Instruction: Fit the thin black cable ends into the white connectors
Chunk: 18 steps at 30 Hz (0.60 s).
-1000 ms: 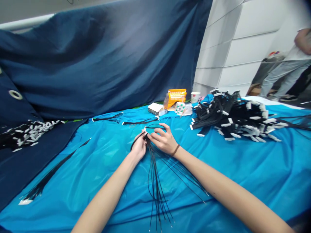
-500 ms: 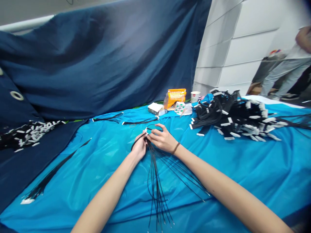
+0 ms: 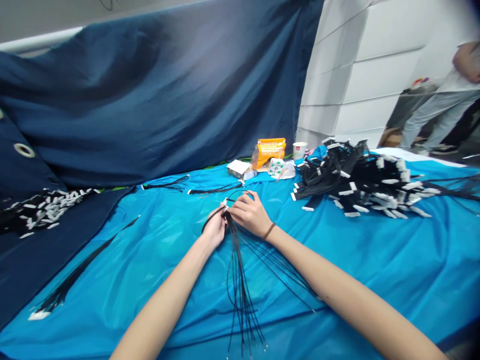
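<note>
Near the middle of the blue sheet, my left hand (image 3: 215, 225) is closed around a bundle of thin black wires (image 3: 240, 280) just below a small white connector (image 3: 225, 202). My right hand (image 3: 249, 214) meets it from the right, its fingers pinched on a black wire close to the connector. A loop of wire arches over the right fingertips, and another strand curves round the left hand. The loose wire ends fan out below, toward me and to the right under my right forearm. The fingertips hide the exact spot where the wire meets the connector.
A large heap of black cables with white connectors (image 3: 369, 182) lies right; another pile (image 3: 47, 207) is far left. A single wire bundle (image 3: 80, 272) rests left. Behind stand a small box (image 3: 242, 170), an orange pouch (image 3: 270, 152) and a paper cup (image 3: 299, 150). Another person stands far right.
My right fingers have curled in a little, and the wire loop above them sits slightly higher and flatter. The view has shifted slightly; my left hand keeps its hold.
</note>
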Each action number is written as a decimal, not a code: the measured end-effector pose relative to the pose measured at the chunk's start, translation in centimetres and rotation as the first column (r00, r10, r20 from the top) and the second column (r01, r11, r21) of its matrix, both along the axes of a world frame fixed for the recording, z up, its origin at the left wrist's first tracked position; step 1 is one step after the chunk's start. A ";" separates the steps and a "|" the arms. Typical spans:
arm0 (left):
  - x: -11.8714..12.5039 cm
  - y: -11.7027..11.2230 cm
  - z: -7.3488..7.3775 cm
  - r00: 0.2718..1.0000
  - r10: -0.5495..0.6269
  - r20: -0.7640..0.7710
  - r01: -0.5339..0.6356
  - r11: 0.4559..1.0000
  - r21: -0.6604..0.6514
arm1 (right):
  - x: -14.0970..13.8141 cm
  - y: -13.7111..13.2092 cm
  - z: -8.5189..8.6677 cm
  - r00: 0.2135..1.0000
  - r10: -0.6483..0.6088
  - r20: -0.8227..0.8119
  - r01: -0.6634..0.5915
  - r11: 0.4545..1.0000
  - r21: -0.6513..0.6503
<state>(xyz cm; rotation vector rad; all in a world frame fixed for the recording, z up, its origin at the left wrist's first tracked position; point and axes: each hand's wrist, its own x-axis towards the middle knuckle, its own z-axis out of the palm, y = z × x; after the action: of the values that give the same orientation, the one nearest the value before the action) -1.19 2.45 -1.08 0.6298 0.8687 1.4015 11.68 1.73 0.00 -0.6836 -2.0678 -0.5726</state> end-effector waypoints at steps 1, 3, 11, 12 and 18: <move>0.1 -0.1 0.3 1.000 0.010 0.003 -0.010 1.000 -0.003 | 0.0 0.0 -0.1 0.999 0.008 -0.033 -0.010 0.999 -0.043; 0.2 -0.4 0.9 1.000 0.020 0.014 -0.020 1.000 -0.017 | -0.1 0.2 -0.2 0.994 0.030 -0.105 -0.044 0.990 -0.132; 0.3 -0.9 2.2 0.998 0.052 0.027 -0.049 0.992 -0.119 | -0.4 0.2 0.0 0.902 0.122 -0.414 -0.273 0.904 -0.329; 0.3 -1.0 2.3 0.998 0.054 0.023 -0.050 0.991 -0.125 | -0.4 0.1 0.2 0.882 0.132 -0.452 -0.306 0.890 -0.338; 0.2 -1.1 2.7 0.999 0.045 0.023 -0.041 0.987 -0.157 | -0.2 0.1 1.0 0.731 0.123 -0.671 -0.477 0.796 -0.373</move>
<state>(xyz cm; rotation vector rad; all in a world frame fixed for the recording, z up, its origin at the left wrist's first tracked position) -0.95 1.37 1.62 0.4746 0.9654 1.3621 11.48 1.80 0.97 -0.6808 -1.6252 0.4203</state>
